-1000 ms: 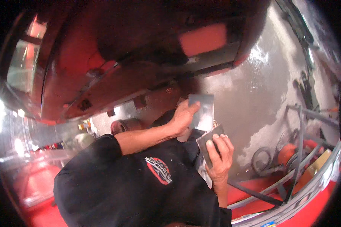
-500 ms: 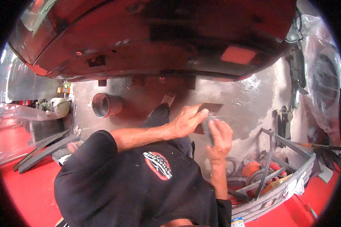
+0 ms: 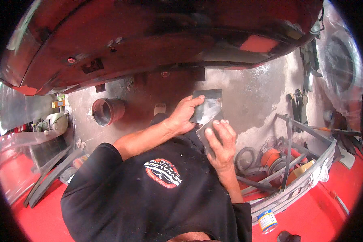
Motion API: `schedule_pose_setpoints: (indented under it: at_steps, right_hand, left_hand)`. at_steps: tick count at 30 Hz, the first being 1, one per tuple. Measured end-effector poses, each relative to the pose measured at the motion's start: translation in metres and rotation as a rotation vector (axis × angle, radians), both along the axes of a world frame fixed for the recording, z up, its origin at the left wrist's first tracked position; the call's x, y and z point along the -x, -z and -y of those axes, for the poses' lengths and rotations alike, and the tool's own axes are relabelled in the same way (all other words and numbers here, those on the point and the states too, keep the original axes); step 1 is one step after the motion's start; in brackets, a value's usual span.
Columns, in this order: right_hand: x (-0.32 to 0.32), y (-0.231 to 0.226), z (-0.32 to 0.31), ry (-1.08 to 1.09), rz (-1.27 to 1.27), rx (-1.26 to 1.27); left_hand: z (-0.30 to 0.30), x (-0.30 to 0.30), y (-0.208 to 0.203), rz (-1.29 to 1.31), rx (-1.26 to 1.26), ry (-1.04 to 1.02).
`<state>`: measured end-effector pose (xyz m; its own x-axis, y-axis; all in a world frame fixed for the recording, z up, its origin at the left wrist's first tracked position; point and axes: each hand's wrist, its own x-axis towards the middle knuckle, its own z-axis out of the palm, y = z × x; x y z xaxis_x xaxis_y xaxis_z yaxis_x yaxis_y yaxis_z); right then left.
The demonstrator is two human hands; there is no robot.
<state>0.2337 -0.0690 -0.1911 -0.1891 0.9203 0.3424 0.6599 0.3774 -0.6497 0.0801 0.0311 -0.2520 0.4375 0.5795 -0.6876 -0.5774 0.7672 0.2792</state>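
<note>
My left hand [image 3: 184,115] grips a thin, square, dark plate [image 3: 202,106], thumb on top and fingers underneath. A pale grey-white patch, a smear or a shine, covers much of the plate's face. My right hand [image 3: 222,146] is closed on a flat grey spreader [image 3: 206,136], fingers over its face. The spreader's upper edge is at the plate's lower right corner; I cannot tell if they touch. Beyond both hands hangs the dark red car body [image 3: 149,52], dull and dusty, with a lighter red rectangle [image 3: 257,43] at its right.
A brownish bucket [image 3: 117,111] lies or tilts on the grey floor at left. At right stands a metal-framed bin [image 3: 298,198] of discs and tools. A small can [image 3: 268,222] is beside it. Dark strips [image 3: 52,173] lean at left; plastic sheeting [image 3: 339,52] hangs far right.
My hands have come nearer to me and the plate has turned its face up, showing the pale patch. My right hand has moved lower, and the view has shifted slightly.
</note>
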Motion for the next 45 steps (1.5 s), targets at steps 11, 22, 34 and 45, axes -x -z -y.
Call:
schedule_pose_setpoints:
  at_steps: [11,22,34,45]
  right_hand:
    - [0.095,0.014,-0.010,0.304,0.147,0.130]
    - [0.194,-0.029,-0.006,0.258,0.049,-0.015]
    - [0.141,-0.026,-0.001,0.370,0.277,-0.073]
    - [0.036,-0.016,-0.011,0.332,-0.981,0.495]
  left_hand:
    - [-0.005,0.112,-0.030,-0.569,-0.862,0.488]
    - [-0.040,0.178,-0.027,-0.398,-0.579,0.155]
    - [-0.025,0.166,-0.066,-0.341,-0.761,0.206]
    - [-0.012,0.147,-0.068,-1.024,-1.013,-0.042]
